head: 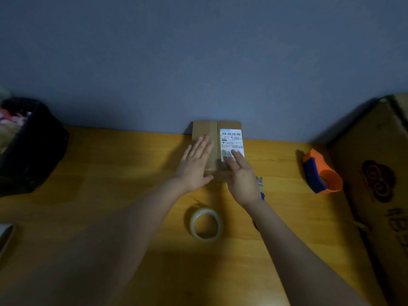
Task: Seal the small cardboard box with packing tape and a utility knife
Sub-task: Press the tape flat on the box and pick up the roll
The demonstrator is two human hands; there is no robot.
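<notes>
We've got left hand (195,167) and right hand (241,175) flat, fingers spread, pressing the small cardboard box (215,146); tape roll (206,224) sits nearer.

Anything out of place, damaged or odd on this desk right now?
Nothing stands out. Both hands, left hand and right hand, lie flat on the small cardboard box; the tape roll and orange dispenser sit undisturbed on the table.

Both hands (195,166) (242,175) flat, fingers extended
</notes>
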